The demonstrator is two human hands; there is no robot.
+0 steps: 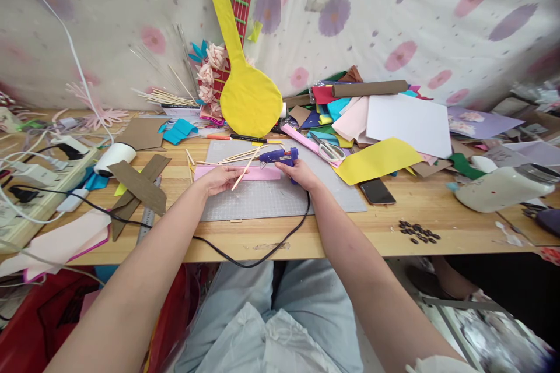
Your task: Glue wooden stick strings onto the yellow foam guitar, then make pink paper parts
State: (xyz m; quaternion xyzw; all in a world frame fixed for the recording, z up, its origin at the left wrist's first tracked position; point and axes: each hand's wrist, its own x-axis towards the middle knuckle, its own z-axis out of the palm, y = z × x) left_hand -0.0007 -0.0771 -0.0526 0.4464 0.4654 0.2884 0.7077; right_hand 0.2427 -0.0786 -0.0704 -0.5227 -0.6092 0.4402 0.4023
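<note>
My left hand (224, 179) is closed on a thin wooden stick (245, 168), which slants up to the right. In my right hand (298, 172) is a blue glue gun (278, 156), its nozzle pointing left close to the stick. Beneath both hands a pink paper strip (262, 173) lies across the grey cutting mat (280, 201). Several more wooden sticks (234, 156) rest on the mat just behind the left hand. From the glue gun a black cord (301, 220) loops down over the table's front edge and back to the left.
White-handled scissors (330, 150), yellow paper (378, 162) and a phone (378, 191) lie to the right. A yellow lute-shaped piece (251, 99) leans at the back. Power strips (48, 180) stand at the left; a bottle (503, 188) lies at the right, beyond dark beads (417, 232).
</note>
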